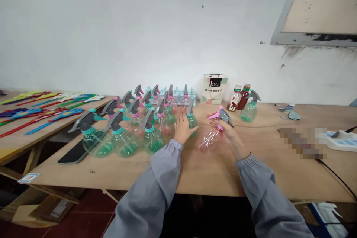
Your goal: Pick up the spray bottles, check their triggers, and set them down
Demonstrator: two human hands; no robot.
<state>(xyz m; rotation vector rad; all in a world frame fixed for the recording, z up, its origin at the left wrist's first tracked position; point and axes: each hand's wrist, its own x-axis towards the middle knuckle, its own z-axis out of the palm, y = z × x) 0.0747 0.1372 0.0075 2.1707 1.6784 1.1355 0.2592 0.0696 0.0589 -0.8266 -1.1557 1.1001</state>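
While the wall (167,26) stood beyond both hands, the wooden surface (206,178) extended beneath them. A second table (43,132), well to the left of the left hand, carried colored plastic strips (40,120) with hand-shaped ends. A group of spray bottles (125,143), fitted with gray trigger heads and pink or teal collars, stood upright to the left of the left hand and beyond it. A printed paper bag (214,93) stood against the wall, beyond the right hand. A white power strip (341,141) lay well to the right of the right hand; a dark phone (73,153) lay well to the left of the left hand.

The left hand (182,128) was spread, with the thumb apart from the fingers, and touched an upright teal-collared bottle (191,122); whether it gripped the bottle could not be determined. The right hand (230,134) was closed at the neck of a clear pink bottle (208,141), which was tilted between the hands. A green spray bottle (248,111) and two red-and-white labeled bottles (234,98) stood beyond the right hand. A small white bottle (289,108) lay farther right.
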